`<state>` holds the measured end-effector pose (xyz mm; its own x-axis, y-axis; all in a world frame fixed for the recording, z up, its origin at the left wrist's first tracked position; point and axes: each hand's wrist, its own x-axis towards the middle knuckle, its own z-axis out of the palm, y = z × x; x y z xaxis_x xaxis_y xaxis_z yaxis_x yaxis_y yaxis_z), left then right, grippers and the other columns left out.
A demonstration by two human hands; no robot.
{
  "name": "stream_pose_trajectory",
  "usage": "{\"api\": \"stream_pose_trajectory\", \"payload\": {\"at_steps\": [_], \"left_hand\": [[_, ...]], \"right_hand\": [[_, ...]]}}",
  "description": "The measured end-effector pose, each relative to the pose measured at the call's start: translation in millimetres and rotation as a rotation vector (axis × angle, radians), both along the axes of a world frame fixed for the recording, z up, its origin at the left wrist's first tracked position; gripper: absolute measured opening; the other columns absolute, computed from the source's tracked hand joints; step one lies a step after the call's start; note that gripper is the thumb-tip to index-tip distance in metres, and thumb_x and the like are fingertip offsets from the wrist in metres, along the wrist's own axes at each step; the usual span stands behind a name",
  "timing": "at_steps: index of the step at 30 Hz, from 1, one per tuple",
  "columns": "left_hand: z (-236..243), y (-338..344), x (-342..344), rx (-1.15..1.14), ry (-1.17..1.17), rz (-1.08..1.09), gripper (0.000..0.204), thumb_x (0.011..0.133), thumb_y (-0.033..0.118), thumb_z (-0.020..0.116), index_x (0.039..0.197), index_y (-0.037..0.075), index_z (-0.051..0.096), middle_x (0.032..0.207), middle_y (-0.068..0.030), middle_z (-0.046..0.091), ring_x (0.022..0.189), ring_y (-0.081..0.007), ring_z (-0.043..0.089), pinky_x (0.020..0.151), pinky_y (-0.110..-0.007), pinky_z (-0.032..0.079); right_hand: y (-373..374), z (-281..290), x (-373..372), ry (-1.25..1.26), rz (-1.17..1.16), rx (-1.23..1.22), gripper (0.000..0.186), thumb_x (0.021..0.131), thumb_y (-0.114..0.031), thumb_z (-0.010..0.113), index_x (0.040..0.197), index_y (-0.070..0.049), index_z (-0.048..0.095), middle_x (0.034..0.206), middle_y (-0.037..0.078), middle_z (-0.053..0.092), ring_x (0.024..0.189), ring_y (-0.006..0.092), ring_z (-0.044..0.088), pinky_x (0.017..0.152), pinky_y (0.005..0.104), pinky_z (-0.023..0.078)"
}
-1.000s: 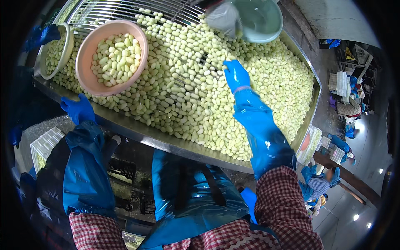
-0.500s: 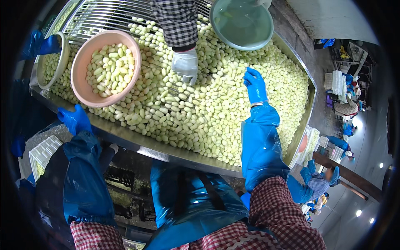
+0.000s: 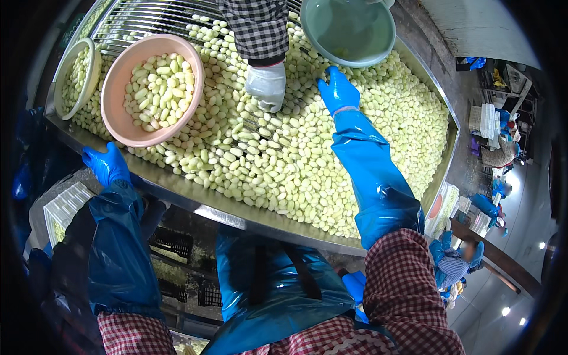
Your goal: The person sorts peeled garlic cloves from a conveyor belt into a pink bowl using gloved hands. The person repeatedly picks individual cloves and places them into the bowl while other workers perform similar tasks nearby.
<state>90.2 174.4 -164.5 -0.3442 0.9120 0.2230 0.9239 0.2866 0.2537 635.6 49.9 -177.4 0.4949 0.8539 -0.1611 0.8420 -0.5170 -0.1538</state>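
Pale green, oval, bean-like pieces [image 3: 284, 183] lie spread over a slatted metal sorting table [image 3: 213, 218]. My right hand [image 3: 339, 93], in a blue glove, is low over the heap below a green basin [image 3: 348, 35]; thumb and fingers are apart, and nothing shows between them. My left hand [image 3: 109, 165], also gloved in blue, is at the table's near left rim, fingers apart and empty. Just beyond it stands a pink bowl [image 3: 111, 100] partly filled with the same pieces. Opposite, another person's white-gloved hand [image 3: 266, 86] reaches down into the heap.
A pale green bowl [image 3: 94, 80] of the pieces stands left of the pink one. Bare slats [image 3: 160, 15] show at the far left. Under the table are black crates [image 3: 170, 245]; a white crate [image 3: 65, 207] is at the left. Several people work at the far right.
My right hand has moved left and away from me, nearer the green basin. The blue-gloved hand by the pale bowl has gone. The white-gloved hand has shifted slightly right.
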Motion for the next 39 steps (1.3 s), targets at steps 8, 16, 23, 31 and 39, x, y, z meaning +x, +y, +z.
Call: {"api": "stream_pose_trajectory", "payload": {"at_steps": [8, 16, 23, 31, 39], "left_hand": [[-0.3, -1.4, 3.1, 0.005, 0.026, 0.011, 0.077, 0.078, 0.031, 0.061, 0.139, -0.004, 0.03, 0.141, -0.0277, 0.03, 0.122, -0.0451, 0.042, 0.097, -0.048, 0.041], [-7.8, -2.6, -11.1, 0.079, 0.061, -0.011, 0.074, 0.078, 0.029, 0.06, 0.139, -0.003, 0.031, 0.141, -0.0268, 0.032, 0.118, -0.0455, 0.046, 0.095, -0.049, 0.042], [-1.0, -0.1, 8.6, 0.059, -0.028, -0.008, 0.074, 0.078, 0.029, 0.061, 0.138, -0.003, 0.032, 0.14, -0.026, 0.033, 0.116, -0.0456, 0.048, 0.094, -0.049, 0.043], [-4.9, -6.5, -13.3, 0.12, 0.009, -0.021, 0.075, 0.079, 0.026, 0.061, 0.139, -0.005, 0.029, 0.14, -0.0309, 0.03, 0.128, -0.0451, 0.035, 0.104, -0.048, 0.034], [10.7, -4.3, 22.9, 0.03, -0.048, 0.059, 0.074, 0.076, 0.026, 0.061, 0.138, -0.003, 0.033, 0.141, -0.027, 0.033, 0.12, -0.0464, 0.043, 0.098, -0.047, 0.04]], "right_hand": [[22.0, -21.4, 4.2, 0.081, -0.001, 0.03, 0.03, 0.09, -0.036, 0.049, 0.105, -0.012, 0.059, 0.099, 0.019, 0.065, 0.09, 0.0398, 0.061, 0.074, 0.0508, 0.048], [13.5, -17.5, -8.6, 0.58, -0.067, 0.403, 0.023, 0.084, -0.018, 0.062, 0.105, -0.01, 0.061, 0.087, 0.017, 0.066, 0.078, 0.0329, 0.062, 0.07, 0.0411, 0.049], [21.1, -76.7, 18.2, 0.424, -0.03, 0.17, 0.036, 0.089, -0.027, 0.055, 0.117, -0.005, 0.058, 0.101, 0.021, 0.066, 0.091, 0.0338, 0.064, 0.08, 0.0416, 0.049], [-14.1, 22.0, -51.1, 1.411, -0.69, 0.714, 0.018, 0.092, -0.026, 0.055, 0.1, -0.01, 0.059, 0.065, -0.005, 0.048, 0.052, 0.0022, 0.041, 0.044, 0.0159, 0.03], [34.6, 115.9, -214.9, 1.85, -0.163, 0.328, 0.052, 0.097, -0.031, 0.049, 0.14, -0.004, 0.035, 0.124, 0.013, 0.05, 0.102, 0.0195, 0.053, 0.086, 0.0327, 0.046]]}}
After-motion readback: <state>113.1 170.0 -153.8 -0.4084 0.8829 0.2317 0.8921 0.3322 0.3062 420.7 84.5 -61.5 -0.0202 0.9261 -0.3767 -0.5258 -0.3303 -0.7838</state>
